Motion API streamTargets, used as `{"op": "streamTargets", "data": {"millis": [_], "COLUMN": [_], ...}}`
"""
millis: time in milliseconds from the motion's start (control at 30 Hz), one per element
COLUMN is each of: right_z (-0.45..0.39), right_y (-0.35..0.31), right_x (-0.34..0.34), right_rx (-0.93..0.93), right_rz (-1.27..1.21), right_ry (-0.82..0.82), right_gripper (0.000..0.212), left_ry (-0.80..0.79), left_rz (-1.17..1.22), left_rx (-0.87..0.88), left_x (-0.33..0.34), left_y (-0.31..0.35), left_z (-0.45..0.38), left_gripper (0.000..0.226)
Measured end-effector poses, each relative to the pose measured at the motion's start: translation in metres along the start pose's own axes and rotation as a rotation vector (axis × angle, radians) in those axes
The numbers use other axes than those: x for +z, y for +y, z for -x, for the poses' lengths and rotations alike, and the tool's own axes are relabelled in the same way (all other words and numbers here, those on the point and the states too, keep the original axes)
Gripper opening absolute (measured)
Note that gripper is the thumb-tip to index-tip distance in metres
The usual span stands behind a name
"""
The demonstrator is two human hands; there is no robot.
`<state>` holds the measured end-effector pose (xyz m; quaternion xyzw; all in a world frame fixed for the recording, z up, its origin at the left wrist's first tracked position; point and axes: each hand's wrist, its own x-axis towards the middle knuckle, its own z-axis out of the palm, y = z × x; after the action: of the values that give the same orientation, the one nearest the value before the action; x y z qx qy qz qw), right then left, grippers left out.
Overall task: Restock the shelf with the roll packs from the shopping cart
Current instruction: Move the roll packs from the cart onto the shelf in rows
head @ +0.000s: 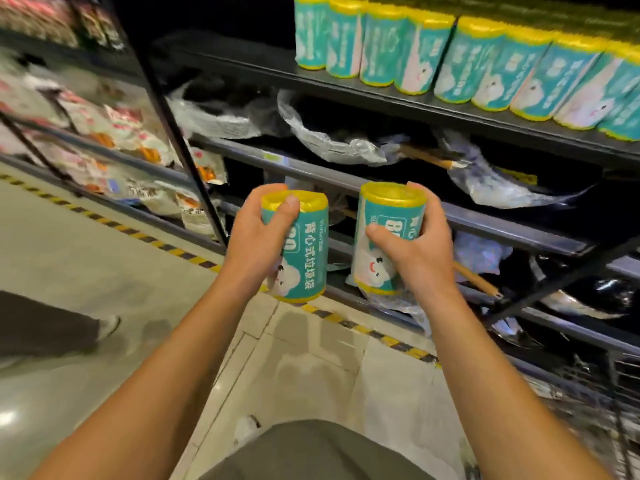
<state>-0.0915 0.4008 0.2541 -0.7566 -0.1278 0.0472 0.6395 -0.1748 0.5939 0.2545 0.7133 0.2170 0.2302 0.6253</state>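
From the head view, we grip two soft cylindrical roll packs, glossy teal film with yellow ends, upright before the dark metal shelf (381, 95): left hand (258, 237) fingers wrap the left pack (304, 251), right hand (415, 244) fingers wrap the right pack (384, 216).

The roll pack in my left hand (258, 237) (300, 247) carries white Chinese characters down its teal label, reading 背心式垃圾袋, beside a large number that looks like 80. On the roll pack in my right hand (417, 244) (384, 237) I can make out only a partial "8". The print on the shelved roll packs (485, 60) is too blurred to read.
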Motion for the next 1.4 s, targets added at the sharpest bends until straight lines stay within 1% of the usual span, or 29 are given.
{"op": "streamTargets", "data": {"millis": [67,167,267,367,467,567,667,767,800,900,1000,1133,1267,1400], "right_z": [-0.006,-0.015,-0.023,-0.035,-0.059,-0.093,-0.134,-0.176,-0.19,-0.228,-0.257,-0.282,-0.303,-0.322], "right_y": [-0.005,-0.007,-0.005,-0.004,-0.003,-0.003,-0.003,-0.007,-0.009,-0.017,-0.023,-0.029,-0.037,-0.046], "right_x": [0.037,0.093,0.138,0.172,0.199,0.226,0.248,0.263,0.265,0.268,0.267,0.267,0.272,0.282], "right_rx": [-0.02,-0.019,0.017,0.044,0.045,0.024,0.009,-0.017,-0.028,-0.042,-0.056,-0.046,-0.05,-0.079], "right_rz": [0.015,0.013,-0.005,-0.005,0.008,0.037,0.037,0.037,0.041,0.03,0.03,0.005,-0.021,-0.061], "right_ry": [-0.016,0.012,0.052,0.04,0.033,-0.01,-0.05,-0.05,-0.046,-0.042,-0.023,0.03,0.104,0.203], "right_gripper": [0.079,0.076,0.075,0.077,0.073,0.072,0.074,0.074,0.073,0.075,0.078,0.075,0.073,0.077], "left_ry": [0.015,0.033,0.026,0.051,0.087,0.102,0.121,0.101,0.091,0.097,0.081,0.005,-0.054,-0.15], "left_rz": [-0.004,0.02,0.043,0.075,0.139,0.174,0.17,0.159,0.148,0.145,0.147,0.158,0.14,0.088], "left_rx": [-0.011,-0.017,-0.068,-0.132,-0.181,-0.188,-0.162,-0.158,-0.145,-0.108,-0.095,-0.061,0.006,0.145], "left_x": [-0.035,-0.081,-0.113,-0.141,-0.161,-0.174,-0.178,-0.176,-0.174,-0.165,-0.155,-0.142,-0.129,-0.119], "left_y": [-0.006,-0.019,-0.028,-0.037,-0.044,-0.052,-0.058,-0.054,-0.052,-0.046,-0.039,-0.028,-0.018,-0.001], "left_z": [-0.015,-0.038,-0.062,-0.09,-0.12,-0.153,-0.192,-0.234,-0.248,-0.289,-0.325,-0.366,-0.413,-0.461], "left_gripper": [0.028,0.025,0.024,0.023,0.021,0.025,0.031,0.036,0.035,0.021,0.019,0.03,0.014,0.022]}}
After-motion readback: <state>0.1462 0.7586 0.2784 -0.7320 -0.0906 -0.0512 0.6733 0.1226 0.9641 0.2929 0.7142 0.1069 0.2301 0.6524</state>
